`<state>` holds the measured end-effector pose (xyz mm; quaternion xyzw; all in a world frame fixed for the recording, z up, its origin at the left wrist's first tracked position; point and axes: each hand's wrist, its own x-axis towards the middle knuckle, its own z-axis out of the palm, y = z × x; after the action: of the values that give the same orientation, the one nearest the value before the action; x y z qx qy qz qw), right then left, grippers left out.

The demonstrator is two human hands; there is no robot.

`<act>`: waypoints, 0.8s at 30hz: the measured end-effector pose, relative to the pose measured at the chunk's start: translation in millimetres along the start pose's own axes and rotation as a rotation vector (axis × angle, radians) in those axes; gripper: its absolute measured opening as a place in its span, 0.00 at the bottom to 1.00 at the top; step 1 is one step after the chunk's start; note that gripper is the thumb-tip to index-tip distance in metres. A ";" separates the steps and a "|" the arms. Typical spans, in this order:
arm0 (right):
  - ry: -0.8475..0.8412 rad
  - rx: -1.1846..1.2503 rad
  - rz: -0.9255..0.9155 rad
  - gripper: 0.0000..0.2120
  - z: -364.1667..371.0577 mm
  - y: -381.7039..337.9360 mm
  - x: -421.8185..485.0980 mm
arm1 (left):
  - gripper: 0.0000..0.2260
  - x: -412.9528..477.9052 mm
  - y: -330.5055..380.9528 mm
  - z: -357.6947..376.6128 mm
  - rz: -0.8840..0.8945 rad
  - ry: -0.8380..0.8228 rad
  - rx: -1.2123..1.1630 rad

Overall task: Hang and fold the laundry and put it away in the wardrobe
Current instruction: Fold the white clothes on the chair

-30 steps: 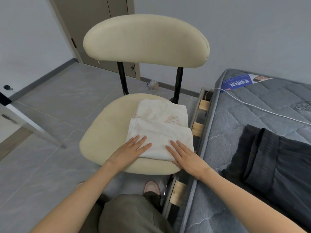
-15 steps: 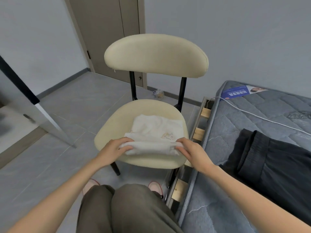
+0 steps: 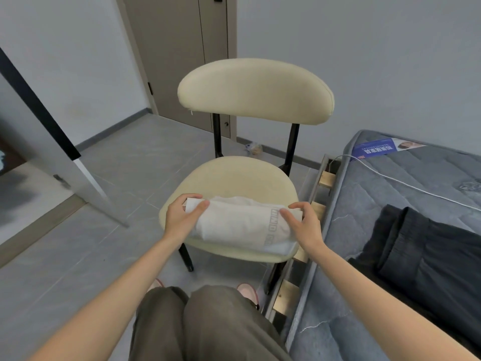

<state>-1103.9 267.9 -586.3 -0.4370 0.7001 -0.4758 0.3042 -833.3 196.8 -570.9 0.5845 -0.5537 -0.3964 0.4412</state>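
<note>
A folded white garment (image 3: 242, 225) with grey lettering lies at the front of a cream chair seat (image 3: 229, 175). My left hand (image 3: 182, 217) grips its left end, thumb on top and fingers curled round the edge. My right hand (image 3: 303, 221) grips its right end the same way. The garment's front edge is raised a little off the seat between the two hands. A folded black garment (image 3: 426, 251) lies on the grey mattress (image 3: 390, 194) to the right.
The chair's backrest (image 3: 255, 89) rises behind the seat. A bed frame with wooden slats (image 3: 326, 178) stands close on the right. A white cable (image 3: 406, 183) crosses the mattress. A brown door (image 3: 179, 56) is behind; a white panel (image 3: 52, 142) leans at left. My knees (image 3: 208, 321) are below.
My hands went from pressing flat on the white garment to gripping its two ends, and it has been folded over once more toward me. The view has pulled back from the chair.
</note>
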 end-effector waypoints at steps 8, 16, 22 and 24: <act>0.139 0.102 0.201 0.14 32.9 17.4 63.0 | 0.18 59.8 -14.4 43.3 -0.151 -0.008 0.067; 0.134 0.027 0.316 0.26 55.2 41.4 53.4 | 0.13 56.6 -53.7 55.8 -0.158 -0.026 0.180; 0.184 -0.274 0.331 0.25 66.6 44.3 41.4 | 0.16 60.4 -49.6 71.9 -0.087 0.085 0.218; 0.192 -0.296 0.323 0.26 68.7 44.8 41.6 | 0.15 59.9 -55.7 74.2 -0.145 0.127 0.355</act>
<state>-1078.5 210.3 -653.4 -0.3121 0.8487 -0.3524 0.2409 -882.9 131.2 -644.6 0.7154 -0.5424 -0.2856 0.3353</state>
